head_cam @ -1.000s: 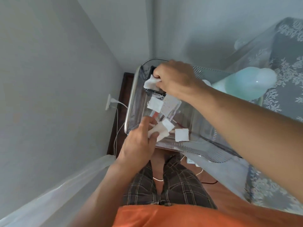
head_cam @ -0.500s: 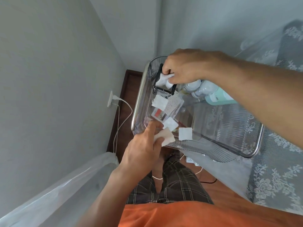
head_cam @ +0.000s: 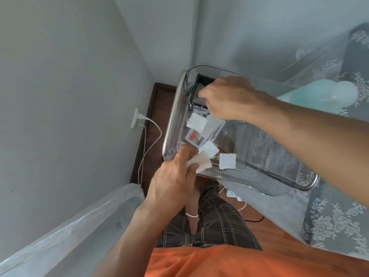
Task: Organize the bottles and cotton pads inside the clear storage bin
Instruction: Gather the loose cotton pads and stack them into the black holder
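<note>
The clear storage bin (head_cam: pixel 173 116) with a metal rim sits in front of me. My left hand (head_cam: pixel 175 176) is at its near left corner, pinching a small stack of white cotton pads (head_cam: pixel 202 163). Three more cotton pads lie loose in the bin: one (head_cam: pixel 196 121) near the back, one (head_cam: pixel 209 150) beside my fingers, one (head_cam: pixel 227 160) at the front wall. My right hand (head_cam: pixel 229 98) reaches into the far left corner with its fingers curled against a black holder (head_cam: pixel 199 100); what they hold is hidden. A pale green bottle (head_cam: pixel 319 94) lies at the bin's right end.
Flat sachets (head_cam: pixel 211 126) lie on the bin floor under the pads. The bin rests by a grey floral cloth (head_cam: pixel 335 214). A wall socket with white cables (head_cam: pixel 137 118) is on the left wall. Clear plastic sheeting (head_cam: pixel 65 230) is at lower left.
The white pad seen in my right hand's fingers before is no longer visible; that hand now presses on the black holder. The green bottle has rolled towards the right end. My left hand has barely moved.
</note>
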The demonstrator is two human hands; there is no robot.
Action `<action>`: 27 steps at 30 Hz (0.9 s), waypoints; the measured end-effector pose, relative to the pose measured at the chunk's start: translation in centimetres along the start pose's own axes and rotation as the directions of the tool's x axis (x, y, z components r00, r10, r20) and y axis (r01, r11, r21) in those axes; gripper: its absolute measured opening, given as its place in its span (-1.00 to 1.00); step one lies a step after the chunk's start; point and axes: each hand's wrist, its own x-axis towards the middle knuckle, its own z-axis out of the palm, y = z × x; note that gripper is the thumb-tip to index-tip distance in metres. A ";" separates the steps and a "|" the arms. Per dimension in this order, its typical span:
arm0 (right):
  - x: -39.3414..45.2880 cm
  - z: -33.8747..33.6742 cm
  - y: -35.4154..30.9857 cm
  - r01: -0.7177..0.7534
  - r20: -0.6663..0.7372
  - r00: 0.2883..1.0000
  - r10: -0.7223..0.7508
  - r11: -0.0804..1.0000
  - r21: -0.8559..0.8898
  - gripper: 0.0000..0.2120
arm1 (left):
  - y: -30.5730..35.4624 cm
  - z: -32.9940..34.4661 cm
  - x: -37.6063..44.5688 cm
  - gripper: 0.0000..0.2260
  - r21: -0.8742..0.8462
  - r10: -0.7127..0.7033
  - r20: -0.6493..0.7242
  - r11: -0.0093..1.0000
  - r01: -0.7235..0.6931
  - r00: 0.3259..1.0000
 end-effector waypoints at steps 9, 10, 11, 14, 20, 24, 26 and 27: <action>-4.6 0.5 -0.6 -0.059 -0.403 0.886 0.232 0.916 0.397 -0.63 | 5.0 -2.5 4.9 -0.71 0.351 0.199 -0.146 0.926 -0.137 0.969; -6.0 1.0 -0.5 -0.057 -0.438 0.849 0.295 0.876 0.479 -0.64 | 5.8 -3.0 5.8 -0.68 0.416 0.225 -0.157 0.898 -0.142 0.962; -7.5 1.9 -0.3 -0.065 -0.442 0.824 0.353 0.836 0.546 -0.67 | 6.5 -3.5 6.8 -0.67 0.475 0.241 -0.165 0.869 -0.138 0.956; -11.7 5.7 0.0 -0.159 -0.298 0.833 0.466 0.717 0.679 -0.73 | 8.1 -4.7 10.2 -0.68 0.632 0.238 -0.124 0.768 -0.108 0.963; -16.6 11.8 -1.1 -0.313 -0.035 0.882 0.469 0.640 0.702 -0.76 | 10.0 -3.6 16.2 -0.67 0.830 0.132 0.047 0.547 -0.112 0.990; -17.4 13.2 -1.4 -0.306 -0.058 0.874 0.483 0.639 0.705 -0.80 | 10.3 -2.3 17.0 -0.61 0.869 0.117 0.040 0.486 -0.093 0.992; -17.4 13.4 -1.3 -0.301 -0.073 0.866 0.495 0.632 0.714 -0.80 | 10.1 -2.0 16.7 -0.57 0.856 0.187 -0.016 0.510 -0.083 0.982; -17.4 13.5 -1.1 -0.295 -0.084 0.861 0.501 0.628 0.720 -0.81 | 9.9 -2.0 16.4 -0.59 0.845 0.232 -0.034 0.526 -0.096 0.972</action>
